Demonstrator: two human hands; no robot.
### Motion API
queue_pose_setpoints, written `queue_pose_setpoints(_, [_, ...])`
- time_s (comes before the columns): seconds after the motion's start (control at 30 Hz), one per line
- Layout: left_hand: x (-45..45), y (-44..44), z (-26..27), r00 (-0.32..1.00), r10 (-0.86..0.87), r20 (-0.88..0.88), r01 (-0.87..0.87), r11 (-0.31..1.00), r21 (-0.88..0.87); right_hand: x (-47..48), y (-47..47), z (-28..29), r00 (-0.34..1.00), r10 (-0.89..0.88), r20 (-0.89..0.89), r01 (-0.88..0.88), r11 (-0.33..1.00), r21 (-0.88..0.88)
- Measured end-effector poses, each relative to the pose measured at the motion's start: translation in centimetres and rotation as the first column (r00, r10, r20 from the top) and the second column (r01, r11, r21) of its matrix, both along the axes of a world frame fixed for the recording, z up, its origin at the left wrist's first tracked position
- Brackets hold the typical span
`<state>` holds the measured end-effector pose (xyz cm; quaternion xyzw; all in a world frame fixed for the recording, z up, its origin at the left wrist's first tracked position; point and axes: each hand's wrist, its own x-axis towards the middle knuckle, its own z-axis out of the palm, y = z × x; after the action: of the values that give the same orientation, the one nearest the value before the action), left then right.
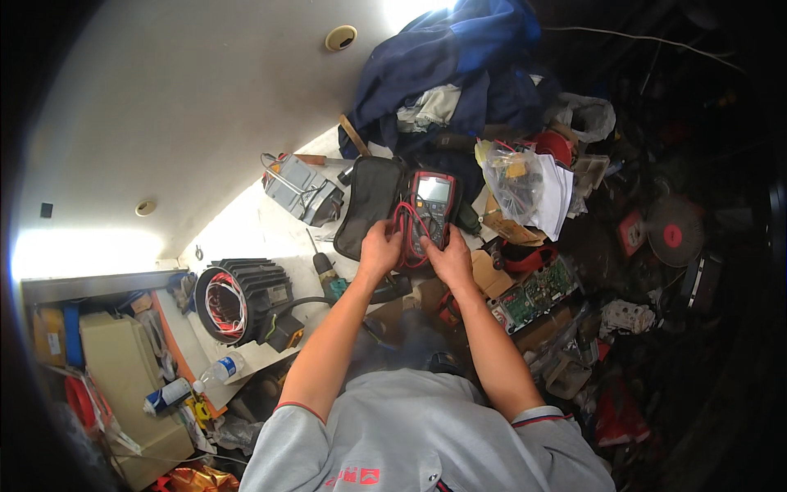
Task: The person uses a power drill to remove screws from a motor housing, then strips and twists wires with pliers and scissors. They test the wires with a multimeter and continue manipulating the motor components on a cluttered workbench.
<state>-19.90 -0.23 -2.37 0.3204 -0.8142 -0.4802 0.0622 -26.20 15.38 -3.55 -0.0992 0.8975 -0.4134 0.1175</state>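
A red and black digital multimeter (434, 189) lies in an unfolded black soft case (370, 200), its red test leads (407, 215) looped over the lower part of the meter. My left hand (381, 247) grips the lower left side of the case and the looped leads. On the meter's lower right is my right hand (447, 253), its thumb on the leads and its fingers around the edge. Both sets of fingertips are partly hidden. Just below and left of the case lies a teal and black power drill (332, 283).
At left stand a finned motor housing (258, 298) with bundled wires inside and a plastic bottle (222, 369). A grey metal unit (301, 189) sits behind the drill. To the right are a bag of parts (515, 178), papers (555, 197) and green circuit boards (535, 292). Dark blue clothing (430, 55) is heaped beyond.
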Motion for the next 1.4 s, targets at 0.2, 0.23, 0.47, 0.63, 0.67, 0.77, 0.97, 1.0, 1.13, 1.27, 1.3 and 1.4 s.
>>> queue_pose_setpoints(0.2, [-2.0, 0.1, -2.2, 0.994, 0.012, 0.111, -0.052, 0.931, 0.362, -0.3, 1.6, -3.6, 0.930, 0.070, 0.361, 0.148, 0.828, -0.542])
queue_pose_setpoints(0.23, [-2.1, 0.2, -2.1, 0.993, -0.020, 0.115, -0.015, 0.954, 0.300, -0.2, 1.6, -3.3, 0.934, 0.083, 0.348, 0.126, 0.833, -0.538])
queue_pose_setpoints(0.47, [-2.1, 2.0, 1.3, 0.959, 0.071, 0.275, -0.091, 0.994, 0.059, 0.1, 1.4, -0.5, 0.990, 0.005, 0.139, 0.034, 0.960, -0.276])
queue_pose_setpoints(0.63, [-1.5, 0.4, -1.3, 0.958, 0.025, 0.287, -0.076, 0.983, 0.167, 1.4, 0.8, 1.1, 0.968, -0.014, -0.249, -0.016, 0.993, -0.118])
queue_pose_setpoints(0.67, [-1.6, 0.3, -1.4, 0.958, 0.013, 0.285, -0.066, 0.982, 0.177, 1.6, 0.8, 0.9, 0.969, -0.022, -0.246, -0.006, 0.993, -0.114])
queue_pose_setpoints(0.77, [-1.8, -0.1, -1.8, 0.947, -0.058, 0.316, -0.051, 0.944, 0.325, 1.8, 0.8, 0.9, 0.973, -0.033, -0.229, 0.005, 0.993, -0.122])
queue_pose_setpoints(0.97, [-1.5, 0.3, -2.3, 0.979, -0.030, 0.200, -0.061, 0.900, 0.432, 0.1, 1.8, -1.6, 0.994, -0.086, 0.071, 0.101, 0.962, -0.254])
queue_pose_setpoints(1.0, [-1.2, 0.1, -2.0, 0.984, -0.019, 0.175, -0.065, 0.884, 0.462, -0.5, 1.9, -1.2, 0.983, -0.071, 0.170, 0.113, 0.961, -0.254])
queue_pose_setpoints(1.13, [1.6, -0.7, 1.8, 0.985, 0.162, 0.060, -0.171, 0.957, 0.233, -1.8, 0.6, 1.6, 0.987, 0.047, -0.152, -0.052, 0.998, -0.031])
queue_pose_setpoints(1.27, [5.2, -2.2, 4.8, 0.989, 0.148, -0.029, -0.142, 0.978, 0.149, -2.1, -1.0, 5.2, 0.963, 0.182, -0.201, -0.134, 0.963, 0.233])
queue_pose_setpoints(1.3, [6.1, -2.3, 6.7, 0.991, 0.131, -0.040, -0.126, 0.986, 0.107, -2.2, -1.2, 5.4, 0.971, 0.203, -0.124, -0.164, 0.949, 0.269])
queue_pose_setpoints(1.4, [9.3, -2.1, 8.9, 0.970, 0.206, -0.128, -0.155, 0.933, 0.326, -1.8, -1.5, 3.6, 0.949, 0.234, -0.210, -0.179, 0.952, 0.250])
